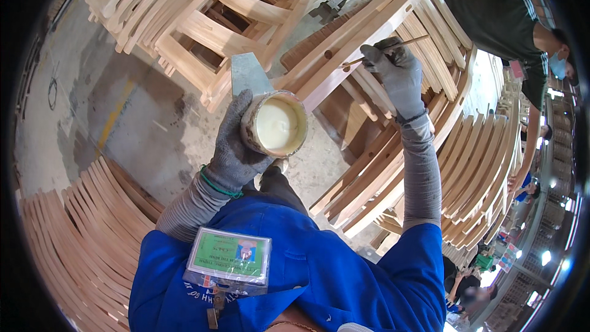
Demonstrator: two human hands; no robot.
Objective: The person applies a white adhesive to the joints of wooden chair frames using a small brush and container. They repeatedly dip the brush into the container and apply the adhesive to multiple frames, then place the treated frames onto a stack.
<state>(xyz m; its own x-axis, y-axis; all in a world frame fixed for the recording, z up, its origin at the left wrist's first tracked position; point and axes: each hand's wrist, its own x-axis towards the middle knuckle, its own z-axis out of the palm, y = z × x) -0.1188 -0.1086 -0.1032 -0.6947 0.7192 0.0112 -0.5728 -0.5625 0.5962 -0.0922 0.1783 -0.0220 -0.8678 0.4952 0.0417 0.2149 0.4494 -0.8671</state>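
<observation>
My left hand [236,138], in a grey glove, is closed round a round can [249,124] with a crusted rim. Inside it is a pale cream liquid [278,124] that looks like glue. A flat grey plate [251,75] with a straight edge juts out beyond the can beside my left fingers; how it is held is hidden. My right hand [396,77], also gloved, pinches a thin wooden stick [415,41]. The stick's lower tip is at a hole near the edge of a pale wooden beam [369,40], part of a wooden frame. Another round hole shows farther along the wood.
Stacked curved wooden frames [203,22] stand at the far left. More curved slats [86,234] lie at the near left, and others [473,172] are piled at right. A co-worker [504,31] in dark clothing stands at the far right. Concrete floor [147,98] shows between the stacks.
</observation>
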